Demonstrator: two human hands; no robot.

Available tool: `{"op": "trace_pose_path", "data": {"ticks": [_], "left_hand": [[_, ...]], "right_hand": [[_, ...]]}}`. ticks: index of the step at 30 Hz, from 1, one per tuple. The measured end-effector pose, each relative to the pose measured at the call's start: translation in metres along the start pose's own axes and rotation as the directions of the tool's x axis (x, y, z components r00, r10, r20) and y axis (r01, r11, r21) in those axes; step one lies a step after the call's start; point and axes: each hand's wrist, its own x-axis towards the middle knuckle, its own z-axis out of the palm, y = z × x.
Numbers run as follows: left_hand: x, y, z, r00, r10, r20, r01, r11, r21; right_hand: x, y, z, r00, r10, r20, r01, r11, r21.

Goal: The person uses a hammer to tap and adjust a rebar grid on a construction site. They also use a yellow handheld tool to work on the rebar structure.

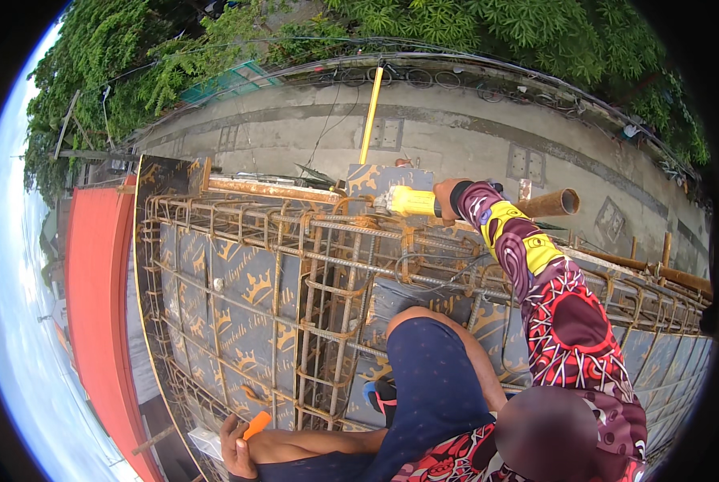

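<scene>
Basically, right hand [448,201] was clamped on yellow power tool [412,201] near rebar cage [327,331]. Left hand [237,447] sat beside orange piece [257,424]; grip, couldn't tell.

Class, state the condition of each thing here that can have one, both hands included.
Right hand: fingers closed around the tool.
Yellow power tool: held; running or off cannot be told.
Left hand: fingers bent; grip unclear.
Small orange piece: at the left hand's fingers.
Rusty brown steel-bar cage: assembled.
Dark panels with gold crowns: partly covered by bars.
Rusty brown round pipe: open at its right end.
</scene>
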Motion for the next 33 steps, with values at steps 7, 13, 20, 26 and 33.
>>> {"op": "trace_pose_path", "data": {"ticks": [7, 13, 20, 26, 33], "left_hand": [[0.003, 0.001, 0.002, 0.999, -0.051, -0.003, 0.051, 0.999, -0.017], [0.001, -0.005, -0.001, 1.000, -0.005, 0.006, 0.005, 1.000, -0.009], [0.002, 0.005, 0.001, 1.000, -0.013, 0.019, 0.012, 1.000, 0.027], [0.001, 0.004, 0.003, 0.999, -0.040, 0.005, 0.040, 0.999, -0.025], [0.000, -0.002, 0.000, 0.999, -0.034, 0.013, 0.035, 0.999, -0.032]], "right_hand": [[0.004, 0.007, 0.007, 1.000, 0.016, 0.015, -0.015, 1.000, -0.020], [0.003, 0.001, 0.002, 1.000, 0.002, 0.029, -0.002, 1.000, -0.003], [0.007, 0.004, 0.003, 1.000, -0.001, 0.010, 0.002, 1.000, -0.024], [0.010, 0.006, 0.006, 0.999, 0.001, 0.048, 0.001, 0.999, -0.043], [0.005, 0.004, 0.000, 0.996, 0.014, 0.090, -0.009, 0.998, -0.057]]}}
